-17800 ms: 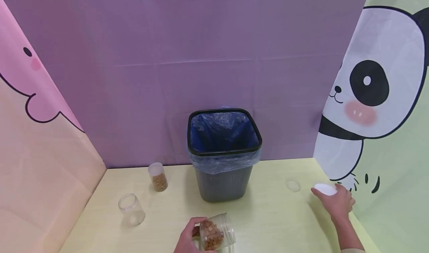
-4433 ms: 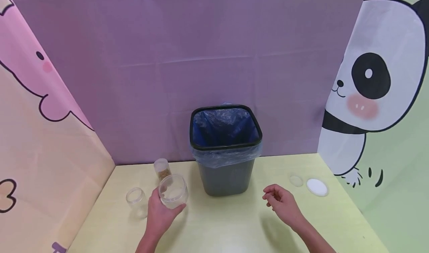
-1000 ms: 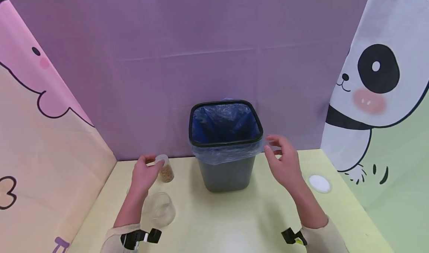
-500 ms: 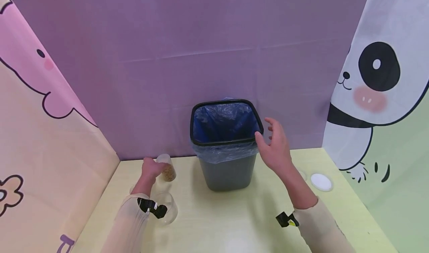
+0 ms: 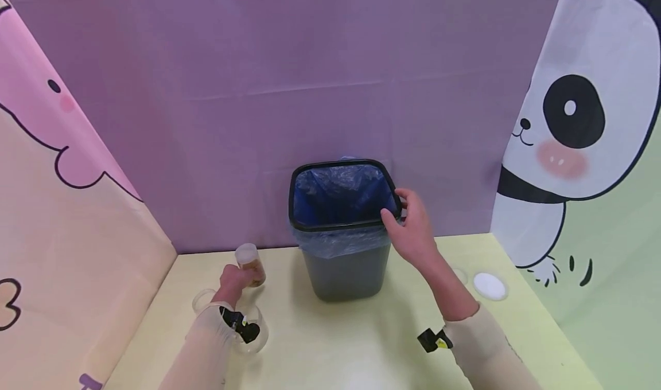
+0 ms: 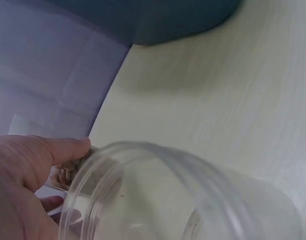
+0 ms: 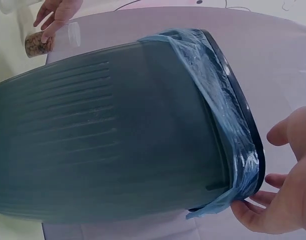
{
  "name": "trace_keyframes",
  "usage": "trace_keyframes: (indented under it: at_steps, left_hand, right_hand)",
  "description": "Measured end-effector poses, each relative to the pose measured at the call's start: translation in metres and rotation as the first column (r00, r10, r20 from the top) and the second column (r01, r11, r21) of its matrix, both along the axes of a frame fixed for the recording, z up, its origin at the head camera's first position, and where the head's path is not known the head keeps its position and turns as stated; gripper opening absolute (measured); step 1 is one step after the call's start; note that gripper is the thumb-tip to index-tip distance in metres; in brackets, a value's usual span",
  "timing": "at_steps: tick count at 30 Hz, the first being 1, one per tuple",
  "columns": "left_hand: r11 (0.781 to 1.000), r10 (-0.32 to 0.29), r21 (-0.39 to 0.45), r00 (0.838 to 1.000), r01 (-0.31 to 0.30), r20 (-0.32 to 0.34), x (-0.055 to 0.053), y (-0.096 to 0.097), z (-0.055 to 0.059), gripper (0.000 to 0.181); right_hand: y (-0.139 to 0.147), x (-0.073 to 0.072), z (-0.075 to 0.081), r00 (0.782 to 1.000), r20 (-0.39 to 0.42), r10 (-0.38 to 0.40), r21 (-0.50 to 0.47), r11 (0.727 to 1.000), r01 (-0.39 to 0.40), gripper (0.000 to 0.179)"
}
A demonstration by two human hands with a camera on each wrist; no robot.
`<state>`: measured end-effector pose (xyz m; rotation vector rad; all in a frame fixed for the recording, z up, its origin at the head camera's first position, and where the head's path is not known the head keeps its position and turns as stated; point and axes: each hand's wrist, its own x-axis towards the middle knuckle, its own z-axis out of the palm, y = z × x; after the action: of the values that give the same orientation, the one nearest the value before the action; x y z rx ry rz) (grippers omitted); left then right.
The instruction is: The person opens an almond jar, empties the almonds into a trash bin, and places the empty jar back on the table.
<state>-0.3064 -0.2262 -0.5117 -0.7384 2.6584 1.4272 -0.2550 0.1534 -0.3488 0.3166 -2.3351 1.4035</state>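
Left of the frame's centre, we see the left hand curled round a clear jar of brown pieces; mid-frame, the right hand, half open and loose, meets a bag-lined wastebasket at its right front corner

Screened-off work area | creased purple backdrop spans upper centre | pink cartoon-print sheet at left | panda-print sheet at right | pale tabletop along the bottom | type of building cannot be told

Left hand round small jar, right hand at bin's rim
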Motion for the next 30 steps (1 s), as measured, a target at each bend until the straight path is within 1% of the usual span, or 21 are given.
trace_keyframes:
  at_steps: [2, 5, 9, 12, 15, 18, 21, 25, 28, 30]
  left_hand:
    - [1.000, 0.006, 0.008, 1.000, -0.006, 0.002, 0.000, -0.002, -0.002, 0.067]
    - [1.000, -0.007, -0.029, 1.000, 0.007, -0.011, 0.002, -0.005, -0.005, 0.063]
    - [0.996, -0.026, -0.088, 0.998, 0.021, -0.050, 0.002, -0.006, -0.010, 0.058]
    - [0.994, -0.052, -0.101, 0.996, 0.045, -0.071, 0.000, -0.006, -0.014, 0.061]
    - [0.992, -0.057, -0.118, 0.996, 0.048, -0.073, -0.004, -0.004, -0.018, 0.064]
    - [0.987, -0.048, -0.154, 0.996, 0.037, -0.069, -0.008, -0.004, -0.019, 0.061]
    - [0.981, -0.057, -0.189, 0.997, 0.046, -0.053, -0.010, -0.004, -0.020, 0.058]
    - [0.980, -0.038, -0.196, 0.998, 0.029, -0.043, -0.009, -0.004, -0.020, 0.058]
    - [0.981, -0.028, -0.193, 0.998, 0.015, -0.063, -0.009, -0.004, -0.018, 0.058]
    - [0.980, -0.043, -0.197, 0.995, 0.024, -0.089, -0.012, -0.002, -0.016, 0.059]
  right_hand:
    - [-0.001, 0.000, -0.003, 1.000, 0.017, 0.000, 0.006, 1.000, 0.000, 0.052]
    - [-0.001, 0.000, -0.006, 1.000, 0.027, 0.004, -0.002, 1.000, -0.003, 0.052]
    - [-0.001, 0.000, -0.008, 1.000, 0.023, 0.020, -0.069, 0.997, -0.018, 0.054]
    - [-0.001, 0.000, -0.009, 1.000, 0.007, 0.026, -0.113, 0.993, -0.025, 0.053]
    - [-0.001, -0.002, -0.010, 1.000, -0.005, 0.027, -0.127, 0.992, -0.027, 0.051]
    - [-0.001, -0.001, -0.010, 1.000, 0.014, 0.011, -0.143, 0.990, -0.009, 0.050]
    - [0.002, 0.001, -0.012, 0.999, 0.037, -0.015, -0.168, 0.986, 0.021, 0.050]
    - [0.005, 0.001, -0.014, 0.999, 0.032, -0.024, -0.183, 0.983, 0.029, 0.050]
    - [0.007, 0.005, -0.013, 0.999, 0.026, -0.033, -0.182, 0.983, 0.037, 0.050]
    - [0.009, 0.011, -0.013, 0.999, -0.001, -0.048, -0.179, 0.983, 0.048, 0.049]
